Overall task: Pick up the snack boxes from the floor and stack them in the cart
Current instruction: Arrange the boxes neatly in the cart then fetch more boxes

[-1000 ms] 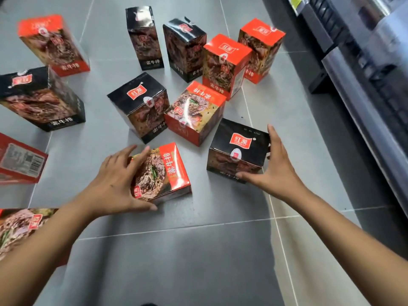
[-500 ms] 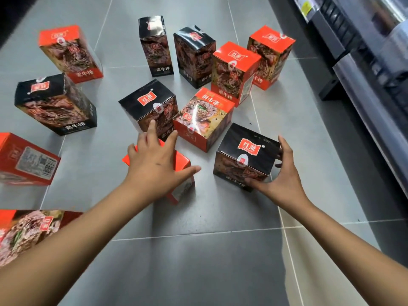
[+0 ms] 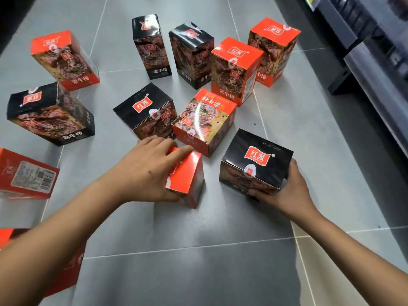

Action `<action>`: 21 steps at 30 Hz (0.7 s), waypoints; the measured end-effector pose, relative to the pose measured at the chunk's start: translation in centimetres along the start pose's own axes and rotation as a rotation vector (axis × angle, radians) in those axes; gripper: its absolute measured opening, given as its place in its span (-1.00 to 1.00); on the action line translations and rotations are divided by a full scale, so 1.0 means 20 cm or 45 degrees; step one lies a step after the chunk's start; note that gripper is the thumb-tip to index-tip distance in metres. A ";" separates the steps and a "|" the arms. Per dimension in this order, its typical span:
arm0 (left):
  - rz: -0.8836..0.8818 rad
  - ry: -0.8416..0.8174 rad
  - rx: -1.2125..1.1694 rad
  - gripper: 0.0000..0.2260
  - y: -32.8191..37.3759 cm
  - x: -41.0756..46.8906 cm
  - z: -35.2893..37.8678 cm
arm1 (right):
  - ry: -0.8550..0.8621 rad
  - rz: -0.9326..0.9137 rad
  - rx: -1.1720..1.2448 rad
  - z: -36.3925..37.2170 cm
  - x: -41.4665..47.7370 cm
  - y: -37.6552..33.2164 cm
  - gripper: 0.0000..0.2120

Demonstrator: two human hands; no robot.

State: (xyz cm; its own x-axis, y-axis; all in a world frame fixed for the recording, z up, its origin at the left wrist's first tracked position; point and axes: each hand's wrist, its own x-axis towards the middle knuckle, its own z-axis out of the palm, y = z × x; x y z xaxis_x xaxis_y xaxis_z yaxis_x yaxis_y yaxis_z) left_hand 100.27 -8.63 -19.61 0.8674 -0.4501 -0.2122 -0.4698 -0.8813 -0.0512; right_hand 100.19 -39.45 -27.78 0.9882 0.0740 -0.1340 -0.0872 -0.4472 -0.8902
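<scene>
Several red and black snack boxes stand or lie on the grey tiled floor. My left hand (image 3: 150,171) grips the top of a small upright red box (image 3: 189,175) near the middle. My right hand (image 3: 284,191) holds the near right corner of a black box (image 3: 256,160), thumb under its front edge and fingers behind its right side. Just beyond them sit a black box (image 3: 145,113) and a red box lying on its side (image 3: 205,120). No cart is in view.
More boxes stand at the back (image 3: 234,67) and left (image 3: 50,113); a red box with a barcode (image 3: 26,175) lies at the left edge. A dark metal shelf unit (image 3: 375,62) runs along the right. Bare floor (image 3: 198,261) lies below my hands.
My left hand has turned the red box from lying flat to upright and now grips its top. My right hand has closed on the black box's corner. The view has moved closer.
</scene>
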 end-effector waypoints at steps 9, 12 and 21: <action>-0.395 0.042 -0.137 0.05 0.10 0.15 -0.21 | 0.183 0.206 0.400 -0.10 0.18 -0.20 -0.28; -0.416 -0.012 -0.102 0.05 0.14 0.17 -0.44 | 0.274 0.424 0.469 -0.22 0.11 -0.37 -0.28; -0.213 -0.139 -0.144 0.01 0.28 -0.12 -1.85 | 0.301 0.683 0.330 -1.12 -0.39 -1.51 -0.42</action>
State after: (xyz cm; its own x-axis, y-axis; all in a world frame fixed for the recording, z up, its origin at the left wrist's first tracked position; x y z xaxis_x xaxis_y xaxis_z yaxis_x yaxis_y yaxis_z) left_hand 101.56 -17.84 16.70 0.9060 -0.2836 -0.3143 -0.2942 -0.9556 0.0142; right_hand 97.96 -46.42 9.82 0.7971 -0.3121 -0.5169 -0.5758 -0.1353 -0.8063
